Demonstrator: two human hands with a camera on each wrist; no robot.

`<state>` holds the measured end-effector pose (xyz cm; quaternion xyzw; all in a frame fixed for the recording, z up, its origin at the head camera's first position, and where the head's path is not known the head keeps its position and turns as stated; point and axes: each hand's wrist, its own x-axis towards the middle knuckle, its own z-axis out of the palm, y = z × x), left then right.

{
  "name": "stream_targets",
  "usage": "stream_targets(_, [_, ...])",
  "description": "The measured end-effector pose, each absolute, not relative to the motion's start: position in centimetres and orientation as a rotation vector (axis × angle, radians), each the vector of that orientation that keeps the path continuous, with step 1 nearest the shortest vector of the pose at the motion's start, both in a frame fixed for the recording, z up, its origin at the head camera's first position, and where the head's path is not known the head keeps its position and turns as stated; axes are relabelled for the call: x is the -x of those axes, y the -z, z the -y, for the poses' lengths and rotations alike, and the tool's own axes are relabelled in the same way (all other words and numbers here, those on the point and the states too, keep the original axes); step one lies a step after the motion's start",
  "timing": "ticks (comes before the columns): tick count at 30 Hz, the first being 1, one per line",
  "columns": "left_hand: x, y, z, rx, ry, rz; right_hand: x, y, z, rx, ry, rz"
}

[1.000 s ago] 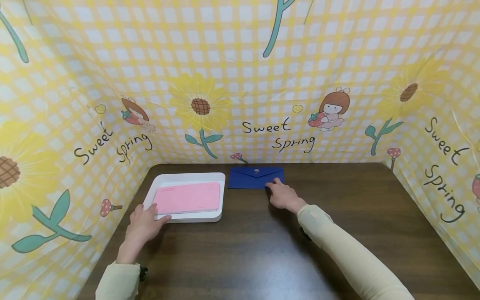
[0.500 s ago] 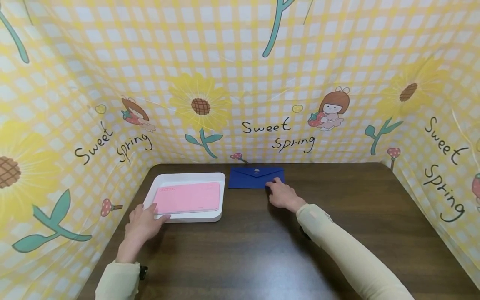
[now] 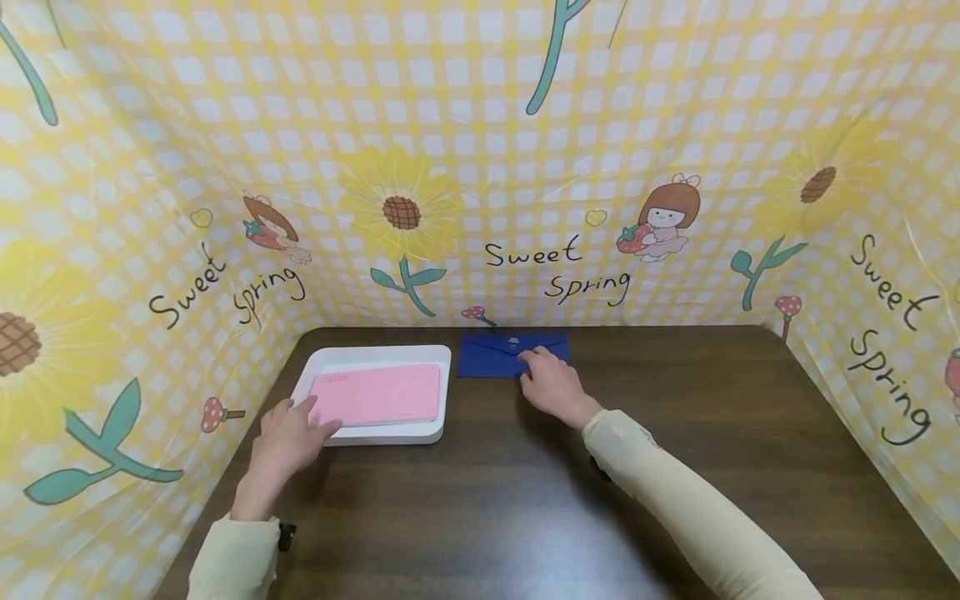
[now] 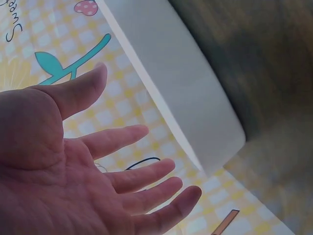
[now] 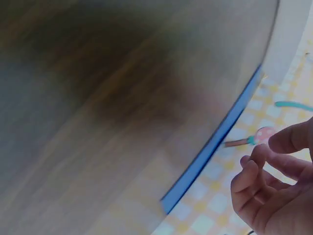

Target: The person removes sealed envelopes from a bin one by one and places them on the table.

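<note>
A blue envelope (image 3: pixel 487 364) lies flat at the back of the table, its pointed flap facing up. My right hand (image 3: pixel 555 387) is over the envelope's right part. In the right wrist view a gap shows between that hand (image 5: pixel 279 186) and the thin blue edge of the envelope (image 5: pixel 215 142); the fingers are loosely bent with nothing between them. A white tray (image 3: pixel 375 435) holds pink envelopes (image 3: pixel 375 396), stacked. At the tray's near left corner is my left hand (image 3: pixel 288 440), its fingers spread and holding nothing. The left wrist view shows its fingers apart from the tray wall (image 4: pixel 171 73).
The brown wooden table (image 3: pixel 480 508) carries the tray at left and the blue envelope beside it. A yellow checked cloth (image 3: pixel 525 167) with sunflowers and lettering hangs along the back and both sides.
My right hand has left the blue envelope's lower right corner and shifted left over it. My left hand has eased slightly off the tray's corner. Tray and envelopes stay put.
</note>
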<state>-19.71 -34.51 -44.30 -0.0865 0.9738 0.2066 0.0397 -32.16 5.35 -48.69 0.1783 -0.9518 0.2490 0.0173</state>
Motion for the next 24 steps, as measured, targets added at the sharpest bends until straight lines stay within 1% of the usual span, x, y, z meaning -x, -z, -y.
stream_targets(5, [20.5,43.8,34.2,0.232,-0.623,-3.004,31.1,47.8,-3.9,-0.624,-0.835,2.916])
stream_targets(10, [21.1,43.2,34.1,0.195,-0.617,-3.023,30.7,47.2,-2.2,-0.692,-0.852,2.835])
stream_targets(20, [22.5,42.5,34.9,0.082,-0.603,-3.028,30.3,46.7,1.1,-0.723,-0.955,2.804])
stream_targets(24, [23.3,42.0,35.5,0.085,-0.638,-2.962,30.1,46.4,2.1,-0.717,-1.000,2.830])
